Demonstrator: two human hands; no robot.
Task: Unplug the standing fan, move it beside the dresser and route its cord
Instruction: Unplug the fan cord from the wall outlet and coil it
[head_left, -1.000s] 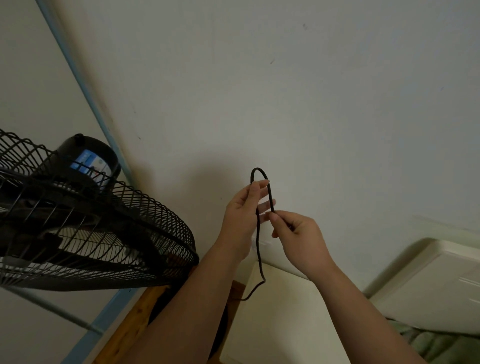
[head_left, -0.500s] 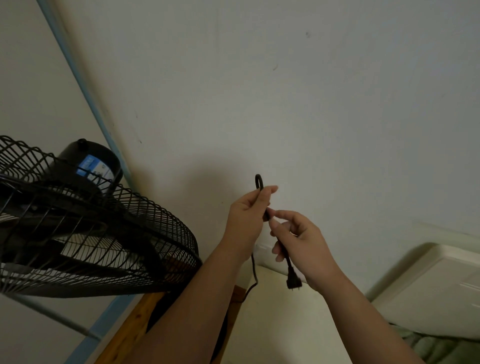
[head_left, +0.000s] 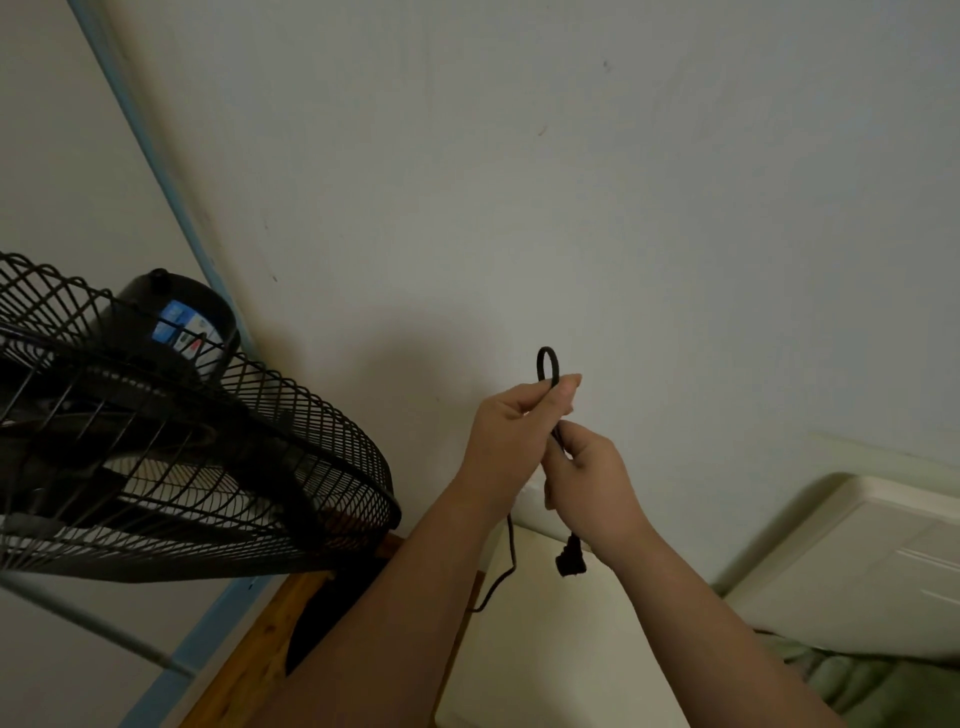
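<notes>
The black standing fan (head_left: 171, 447) fills the left side, its wire cage facing me and its motor housing with a blue label behind. Its thin black cord (head_left: 548, 364) is folded into a small loop in front of the pale wall. My left hand (head_left: 511, 436) pinches the fold just below the loop. My right hand (head_left: 587, 483) grips the cord lower down, and the black plug (head_left: 570, 561) hangs free beneath it. The rest of the cord drops behind my left forearm toward the floor.
A cream-coloured piece of furniture (head_left: 561, 649) stands against the wall below my hands. A wooden strip (head_left: 249, 654) runs beside the fan's base. At the lower right lies a cream panel (head_left: 857, 561) with greenish fabric (head_left: 883, 686) under it.
The loop above my left hand has shrunk as the cord was drawn through. The plug came into view and now hangs below my right hand, which has closed up against my left.
</notes>
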